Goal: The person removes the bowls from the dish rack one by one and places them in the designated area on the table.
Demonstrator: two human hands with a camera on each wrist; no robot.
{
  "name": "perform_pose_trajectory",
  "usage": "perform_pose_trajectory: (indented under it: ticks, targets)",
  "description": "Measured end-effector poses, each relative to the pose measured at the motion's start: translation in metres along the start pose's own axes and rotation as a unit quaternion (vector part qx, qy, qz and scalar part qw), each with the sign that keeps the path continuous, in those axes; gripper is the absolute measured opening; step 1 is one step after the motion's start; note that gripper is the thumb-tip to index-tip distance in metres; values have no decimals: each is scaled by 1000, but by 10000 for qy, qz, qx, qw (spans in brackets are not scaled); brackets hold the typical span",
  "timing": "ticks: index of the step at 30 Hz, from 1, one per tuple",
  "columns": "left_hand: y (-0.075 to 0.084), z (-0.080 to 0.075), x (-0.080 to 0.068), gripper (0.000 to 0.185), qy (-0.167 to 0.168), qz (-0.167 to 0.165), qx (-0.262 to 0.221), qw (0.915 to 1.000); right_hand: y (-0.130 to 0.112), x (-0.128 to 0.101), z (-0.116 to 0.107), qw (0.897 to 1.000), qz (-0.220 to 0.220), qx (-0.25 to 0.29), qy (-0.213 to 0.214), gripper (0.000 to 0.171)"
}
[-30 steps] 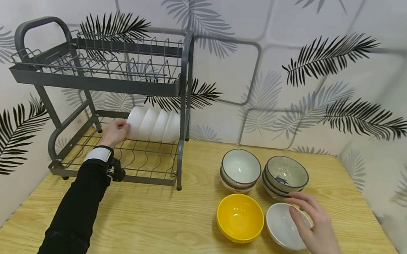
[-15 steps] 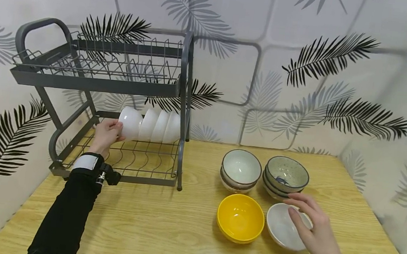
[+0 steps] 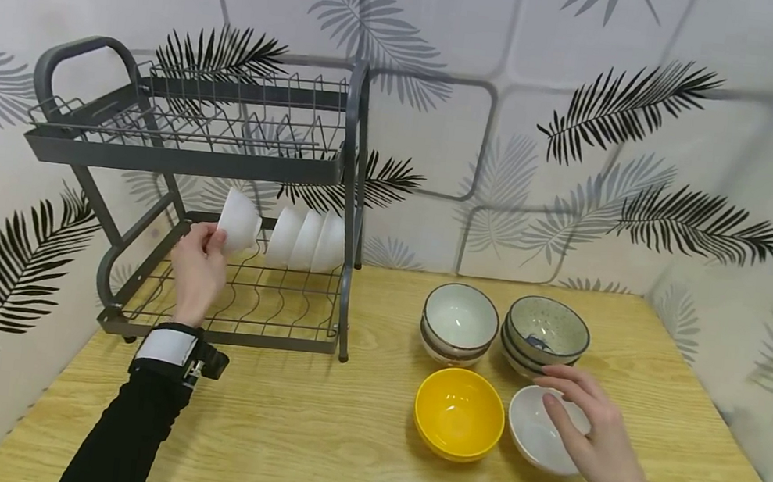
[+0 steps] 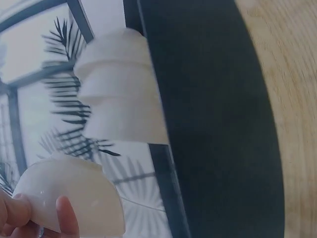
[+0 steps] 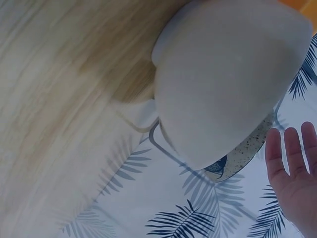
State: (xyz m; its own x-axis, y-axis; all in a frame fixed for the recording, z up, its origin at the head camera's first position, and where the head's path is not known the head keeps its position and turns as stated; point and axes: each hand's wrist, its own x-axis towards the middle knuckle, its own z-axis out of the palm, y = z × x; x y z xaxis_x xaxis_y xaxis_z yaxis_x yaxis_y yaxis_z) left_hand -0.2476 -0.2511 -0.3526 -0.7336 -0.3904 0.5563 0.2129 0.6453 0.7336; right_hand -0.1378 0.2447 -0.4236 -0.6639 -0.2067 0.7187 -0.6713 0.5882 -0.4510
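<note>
My left hand (image 3: 200, 265) pinches a white bowl (image 3: 238, 221) by its rim inside the lower tier of a dark grey dish rack (image 3: 221, 337). In the left wrist view the thumb and fingers grip this tilted bowl (image 4: 74, 196), apart from the others. To its right, several white bowls (image 3: 305, 240) stand on edge in a nested row. My right hand (image 3: 599, 436) hovers with relaxed fingers over a single white bowl (image 3: 536, 433) on the table. Seen from the right wrist, the fingers (image 5: 295, 151) hold nothing and lie beside that bowl (image 5: 228, 74).
A yellow bowl (image 3: 458, 415) stands left of the white one. Behind them are a stack of pale brown-rimmed bowls (image 3: 459, 319) and a stack of speckled bowls (image 3: 550, 329). The rack's upper wire tier (image 3: 190, 159) overhangs my left hand. A patterned wall (image 3: 439, 144) backs the table.
My left hand has drawn the leftmost white bowl away from the nested row, leftward and slightly up, and tilted it. The right hand stays nearly still.
</note>
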Motion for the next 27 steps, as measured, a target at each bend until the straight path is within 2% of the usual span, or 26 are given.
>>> perform_pose_trajectory:
  ticks: [6,10,13,22,27]
  targets:
    - [17,-2,-25,26,61,444,-171,9988,-6,3,2,9997,104,-82,-206,32]
    - [32,-3,-45,25,-112,714,-369,9967,-9,7,4,9995,80,-51,-312,33]
    - [42,-2,-60,21,-230,1040,-438,9933,-11,11,7,9993,-5,-31,-369,34]
    - [59,7,-98,10,-1079,1687,-505,9784,-25,25,22,9981,-417,179,-411,43]
    - [66,12,-113,9,-1416,2081,-540,9663,-33,31,28,9971,-358,151,-657,40]
